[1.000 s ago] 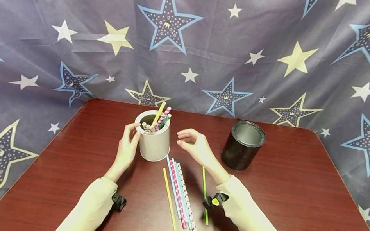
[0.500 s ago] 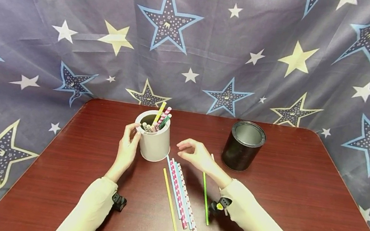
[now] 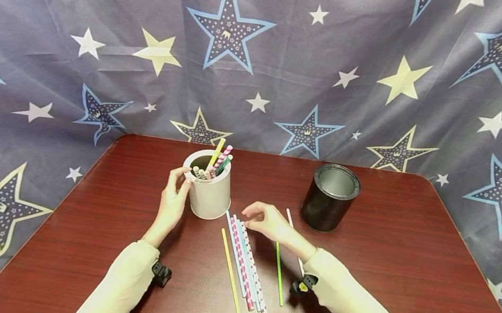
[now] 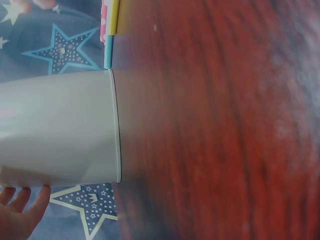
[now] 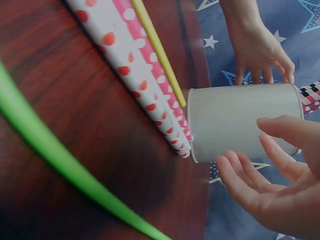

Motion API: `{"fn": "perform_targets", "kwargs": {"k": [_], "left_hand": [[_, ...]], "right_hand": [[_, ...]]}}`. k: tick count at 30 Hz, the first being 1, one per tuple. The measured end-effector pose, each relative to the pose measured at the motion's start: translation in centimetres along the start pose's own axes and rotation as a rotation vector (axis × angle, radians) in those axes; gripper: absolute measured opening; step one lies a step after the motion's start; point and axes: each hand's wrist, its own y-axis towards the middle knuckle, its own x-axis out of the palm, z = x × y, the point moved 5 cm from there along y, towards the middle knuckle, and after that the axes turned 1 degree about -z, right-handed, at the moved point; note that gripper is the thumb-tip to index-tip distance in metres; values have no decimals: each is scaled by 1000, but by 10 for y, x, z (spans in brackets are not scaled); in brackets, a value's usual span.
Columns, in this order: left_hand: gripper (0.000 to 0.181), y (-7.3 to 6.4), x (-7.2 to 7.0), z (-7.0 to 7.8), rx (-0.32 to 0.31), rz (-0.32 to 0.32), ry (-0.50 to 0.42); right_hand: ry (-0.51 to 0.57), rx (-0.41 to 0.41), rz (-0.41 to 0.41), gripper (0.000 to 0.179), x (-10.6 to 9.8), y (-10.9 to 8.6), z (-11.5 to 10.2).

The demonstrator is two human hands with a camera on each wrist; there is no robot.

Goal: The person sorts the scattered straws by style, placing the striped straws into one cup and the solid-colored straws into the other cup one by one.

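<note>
In the head view my left hand (image 3: 172, 200) holds the left side of a white canister (image 3: 208, 198) near its rim. Several patterned paper straws (image 3: 218, 162) stand in the canister. From the right wrist view, the fingers (image 5: 255, 76) of that hand lie against the canister's side. My right hand (image 3: 270, 222), fingers parted and nothing between them, hovers by the upper ends of a row of straws: light blue, pink dotted and a white straw with red dots (image 3: 254, 269). The right wrist view shows these straws' ends close to the canister's base.
A yellow straw (image 3: 231, 277) lies left of the row. To the right lie a green straw (image 3: 279, 275) and a pale pink straw (image 3: 289, 217), the latter partly under my right forearm. A black canister (image 3: 325, 210) stands at the back right of the brown table (image 3: 400, 263).
My right hand has come down and slightly right, from beside the white canister to the straw row's upper ends. The pale pink straw has come into view. My left hand has stayed put.
</note>
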Motion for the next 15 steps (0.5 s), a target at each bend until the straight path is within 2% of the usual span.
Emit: {"fn": "perform_targets", "kwargs": {"k": [7, 15], "left_hand": [[29, 0, 0, 1, 4, 0, 2], [29, 0, 0, 0, 3, -2, 1]], "right_hand": [[-59, 19, -49, 24, 6, -7, 9], [-53, 48, -72, 26, 11, -12, 16]]}}
